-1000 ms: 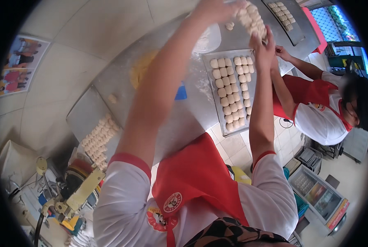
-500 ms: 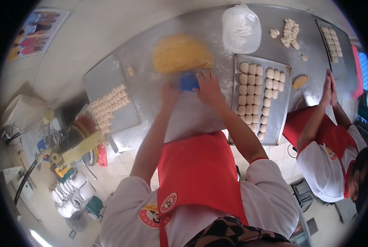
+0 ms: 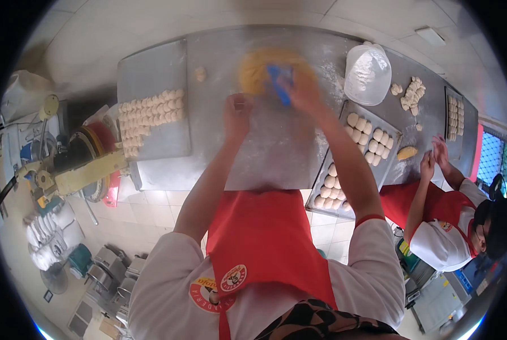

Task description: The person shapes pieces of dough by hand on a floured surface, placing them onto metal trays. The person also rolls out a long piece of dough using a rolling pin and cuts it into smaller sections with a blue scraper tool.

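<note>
- The blue scraper is seen at the right part of the yellow dough; contact is hidden by blur.
- The scraper is gripped by the right hand, whose fingers are closed around it.
- The left hand is placed just below the dough's left end, fingers bent; whether anything is held cannot be told.
- The dough is set on the metal table.
- To its left, a small lump and a tray of dough pieces are seen.
- To its right, white powder is held in a tub.
- A tray of dough balls is partly covered by the right forearm.
</note>
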Tool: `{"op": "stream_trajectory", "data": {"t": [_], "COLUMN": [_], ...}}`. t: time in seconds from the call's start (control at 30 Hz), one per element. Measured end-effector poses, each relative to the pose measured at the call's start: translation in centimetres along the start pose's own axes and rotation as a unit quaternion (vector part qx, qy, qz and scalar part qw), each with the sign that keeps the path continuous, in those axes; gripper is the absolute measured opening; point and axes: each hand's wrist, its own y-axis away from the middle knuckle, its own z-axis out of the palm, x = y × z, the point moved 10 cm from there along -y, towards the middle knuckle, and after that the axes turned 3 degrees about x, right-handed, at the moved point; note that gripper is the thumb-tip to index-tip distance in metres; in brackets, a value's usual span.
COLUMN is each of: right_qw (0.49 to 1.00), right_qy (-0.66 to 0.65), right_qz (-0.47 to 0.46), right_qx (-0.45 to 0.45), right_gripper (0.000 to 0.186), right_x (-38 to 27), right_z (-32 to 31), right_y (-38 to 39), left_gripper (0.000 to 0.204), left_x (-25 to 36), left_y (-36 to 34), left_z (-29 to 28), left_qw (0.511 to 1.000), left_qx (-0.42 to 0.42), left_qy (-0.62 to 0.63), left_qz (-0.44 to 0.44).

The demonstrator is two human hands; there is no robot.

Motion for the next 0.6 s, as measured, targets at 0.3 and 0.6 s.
{"op": "stream_trajectory", "data": {"t": [0.3, 0.6], "right_qw": [0.977, 0.963], "right_qy": [0.133, 0.199], "right_qz": [0.164, -0.063], "right_qx": [-0.020, -0.172], "right_gripper": [0.040, 0.045], "right_x": [4.4, -2.2], "right_z": [7.3, 12.7], "right_y": [-11.7, -14.2], "left_gripper": [0.028, 0.029], "left_x": [-5.1, -5.9], "left_y": [3.1, -0.6], "left_z": [-9.7, -11.2], "left_qw": [0.978, 0.998], "left_qx": [0.041, 0.059], "left_qy": [-0.173, -0.006], "left_qz": [0.113, -0.012]}}
